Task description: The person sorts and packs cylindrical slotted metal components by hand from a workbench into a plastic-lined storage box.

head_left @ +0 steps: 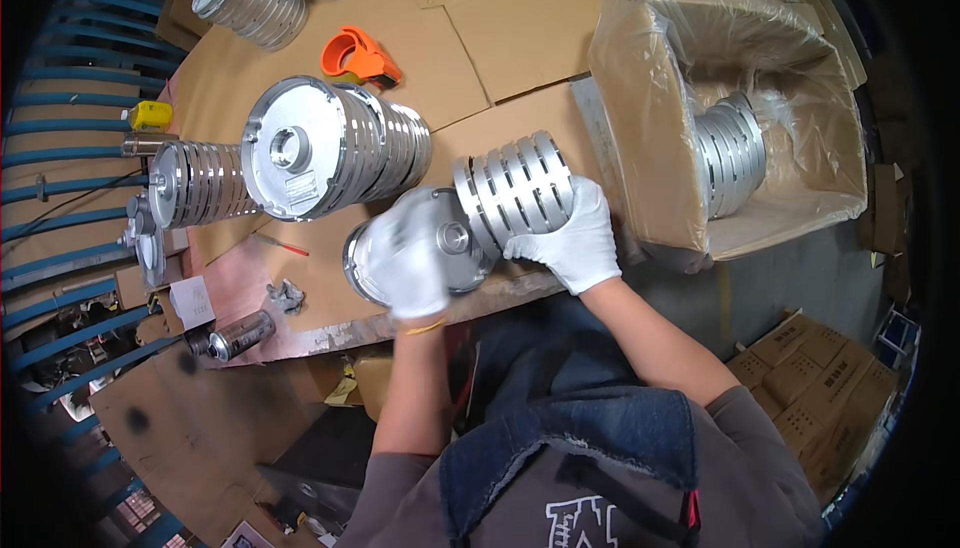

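Observation:
My right hand [577,240], in a white glove, grips the near right end of a stack of round silvery metal castings [515,186] with slotted sides, thumb and fingers spread around it. The stack lies on its side. My left hand [408,263], also white-gloved, is blurred by motion, so its fingers are unclear. It is over a round metal casting [470,238] with a raised hub, beside the stack's left end. To the left, a larger stack of similar castings [300,153] shows a flat hubbed face.
At right, a cardboard box [650,138] lined with clear plastic holds a stack of castings. On the cardboard-covered table are an orange tape dispenser [360,58], a red pen [283,245] and more castings [250,0]. A spray can [242,335] lies at the near left edge.

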Demonstrator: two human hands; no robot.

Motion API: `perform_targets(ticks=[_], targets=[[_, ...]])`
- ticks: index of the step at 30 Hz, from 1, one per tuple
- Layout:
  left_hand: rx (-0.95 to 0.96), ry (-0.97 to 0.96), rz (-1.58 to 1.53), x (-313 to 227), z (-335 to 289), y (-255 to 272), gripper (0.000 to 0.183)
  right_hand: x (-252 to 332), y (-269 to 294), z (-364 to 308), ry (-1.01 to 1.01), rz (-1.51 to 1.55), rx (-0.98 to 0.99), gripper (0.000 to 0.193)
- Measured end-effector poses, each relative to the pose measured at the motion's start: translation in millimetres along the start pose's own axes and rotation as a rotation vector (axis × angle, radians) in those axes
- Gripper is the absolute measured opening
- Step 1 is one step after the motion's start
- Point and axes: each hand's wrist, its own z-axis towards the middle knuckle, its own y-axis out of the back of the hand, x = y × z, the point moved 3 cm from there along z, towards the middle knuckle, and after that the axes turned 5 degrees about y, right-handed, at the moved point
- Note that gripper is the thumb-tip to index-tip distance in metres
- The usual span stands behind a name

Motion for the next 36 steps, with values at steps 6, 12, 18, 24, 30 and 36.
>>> perform_targets(ticks=[6,12,18,24,30,36], targets=[[-0.422,0.399,0.183,188,1,129,0.019,20,-2,-1,-0.043,0.130,0.056,0.047],[-0.168,0.369,0.974,198,-6,115,0.032,10,-5,-3,-0.004,0.249,0.113,0.040],[0.063,0.973,-0.505,166,-32,56,0.051,4,-3,-5,0.206,0.099,0.024,0.053],[0.324,0.673,-0.577,92,-43,33,0.059,1,-2,-13,0.057,0.282,0.124,0.062],[0.330,0.797,-0.607,91,-51,18,0.053,-24,20,-4,-0.223,0.174,0.054,0.063],[0.353,0.837,-0.644,93,-72,15,0.042,-51,28,-16,-0.318,0.210,0.225,0.070]])
